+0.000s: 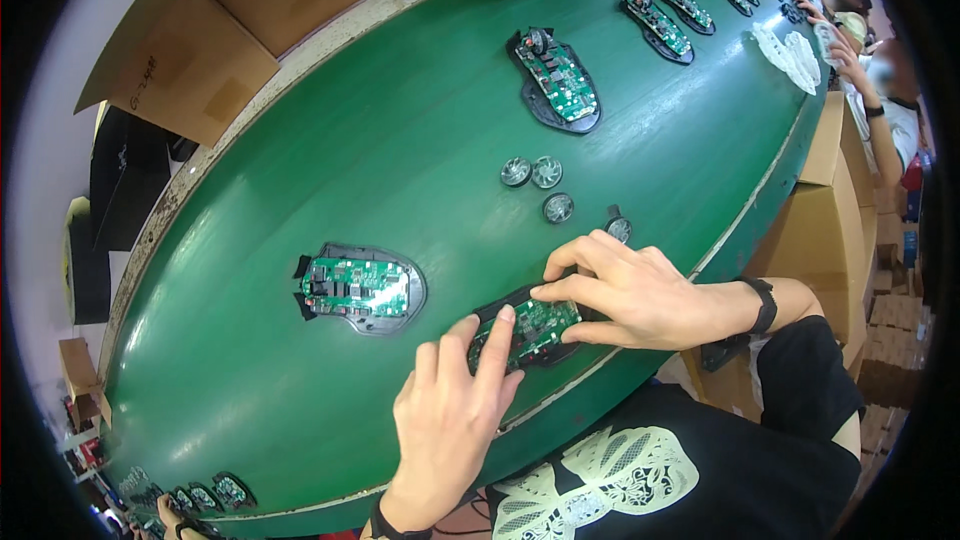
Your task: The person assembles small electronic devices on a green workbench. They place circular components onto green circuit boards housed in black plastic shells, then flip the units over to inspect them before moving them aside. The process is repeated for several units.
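In front of me at the near edge lies a green circuit board (545, 328) set in a black plastic housing. My left hand (450, 400) has its fingers and thumb on the left end of this assembly, the fingertips pressing on the board. From the right, my right hand (640, 295) grips the other end, its thumb at the near side and its fingers over the far side. Parts of the housing are hidden under both hands. Just beyond the right hand sits a small round fan-like part (619, 230) with a dark tab.
Left of my hands lies another housing with a board (362, 290). Three round fan-like parts (547, 172) rest farther off, below another assembly (560, 80). More assemblies (657, 25) line the green table's far right. Cardboard boxes (815, 230) stand beside it. A co-worker's hand (850, 65) holds a pale part.
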`<state>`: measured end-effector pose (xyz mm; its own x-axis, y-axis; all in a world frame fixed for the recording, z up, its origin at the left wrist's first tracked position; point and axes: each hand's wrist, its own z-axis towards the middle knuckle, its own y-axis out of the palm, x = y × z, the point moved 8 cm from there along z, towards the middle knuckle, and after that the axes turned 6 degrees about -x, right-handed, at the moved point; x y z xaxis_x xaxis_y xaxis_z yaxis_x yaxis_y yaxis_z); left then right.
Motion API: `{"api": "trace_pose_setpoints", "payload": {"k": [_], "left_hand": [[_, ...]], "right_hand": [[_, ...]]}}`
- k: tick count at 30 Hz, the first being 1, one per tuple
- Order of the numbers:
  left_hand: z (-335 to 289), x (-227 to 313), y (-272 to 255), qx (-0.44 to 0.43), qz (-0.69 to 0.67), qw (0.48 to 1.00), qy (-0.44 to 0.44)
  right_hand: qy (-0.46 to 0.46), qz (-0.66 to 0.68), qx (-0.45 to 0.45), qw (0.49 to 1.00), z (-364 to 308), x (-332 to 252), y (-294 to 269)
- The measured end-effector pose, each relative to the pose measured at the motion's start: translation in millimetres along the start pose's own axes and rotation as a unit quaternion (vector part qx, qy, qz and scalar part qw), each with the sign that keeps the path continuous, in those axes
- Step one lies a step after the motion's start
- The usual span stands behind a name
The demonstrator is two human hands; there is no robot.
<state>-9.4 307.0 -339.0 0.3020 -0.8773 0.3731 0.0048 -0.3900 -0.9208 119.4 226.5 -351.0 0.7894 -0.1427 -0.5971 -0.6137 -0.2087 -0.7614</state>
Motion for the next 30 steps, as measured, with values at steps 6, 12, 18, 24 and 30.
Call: {"api": "trace_pose_setpoints", "payload": {"k": [6, 12, 18, 24, 30], "left_hand": [[-17.8, -13.1, -3.3, -0.057, -0.129, 0.99, -0.012], [-17.0, -11.0, -1.5, -0.019, -0.125, 0.992, 0.003], [-5.2, 0.6, -0.7, 0.027, -0.045, 0.999, 0.004], [8.3, 7.3, 9.9, 0.054, 0.026, 0.997, 0.053], [-1.2, 4.8, 11.5, 0.015, 0.035, 0.999, 0.012]], "right_hand": [[-0.009, 0.001, 0.006, 1.0, 0.8, -1.5, -2.1], [0.0, -0.01, 0.002, 1.0, -0.4, -1.0, -2.5], [-0.002, -0.006, 0.008, 1.0, -0.5, -0.3, -3.7], [-0.002, 0.011, 0.009, 1.0, 0.7, 3.9, -1.6], [-0.034, 0.011, 0.006, 0.999, 3.3, -2.7, 3.8]]}}
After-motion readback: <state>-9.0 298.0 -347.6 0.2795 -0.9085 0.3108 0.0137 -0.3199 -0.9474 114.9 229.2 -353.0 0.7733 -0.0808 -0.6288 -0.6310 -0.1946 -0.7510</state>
